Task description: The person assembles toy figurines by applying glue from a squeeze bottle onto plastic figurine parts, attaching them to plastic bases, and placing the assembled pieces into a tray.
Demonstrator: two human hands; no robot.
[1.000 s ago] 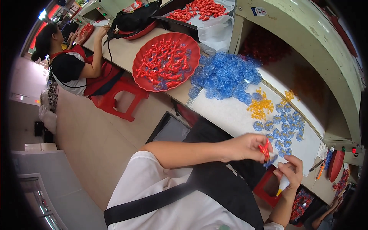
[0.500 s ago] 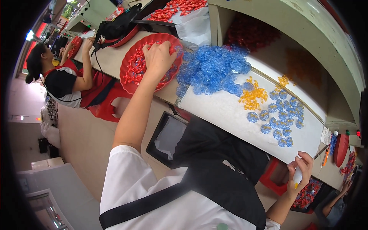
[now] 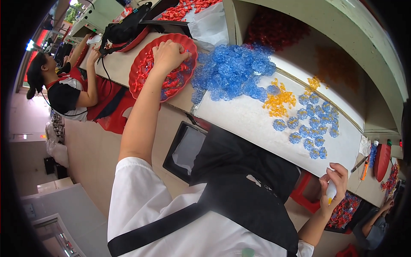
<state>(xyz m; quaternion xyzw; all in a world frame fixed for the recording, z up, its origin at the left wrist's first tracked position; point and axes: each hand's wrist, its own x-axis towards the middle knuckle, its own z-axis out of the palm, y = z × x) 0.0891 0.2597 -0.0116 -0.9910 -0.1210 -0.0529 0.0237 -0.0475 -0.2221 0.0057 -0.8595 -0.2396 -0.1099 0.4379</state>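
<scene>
My left hand [image 3: 168,56] is over a round, scalloped red tray [image 3: 135,88] at the upper left. Its fingers are curled, and what they pinch, if anything, is hidden. The tray holds loose red pieces [image 3: 172,82] mixed with some bluish ones. At the lower right, my right hand [image 3: 339,182] is closed around a small white squeeze bottle [image 3: 331,189], its yellow tip pointing down. Between my hands lies a white sheet [image 3: 239,124]. On it are a heap of clear blue flower-shaped beads [image 3: 235,70], small yellow pieces [image 3: 279,100], and several spread-out blue flowers with yellow centres [image 3: 314,122].
A raised shelf [image 3: 325,25] curves over the table's far side. A black bag [image 3: 124,30] lies beyond the tray. At the right are an orange pen [image 3: 364,170] and a red dish [image 3: 382,162]. Another person [image 3: 72,92] sits at the left. A black bin [image 3: 184,150] is below the table.
The view has shifted slightly. My left hand stays over the red tray, its fingers now more tucked in. My right hand still holds the bottle, turned a little.
</scene>
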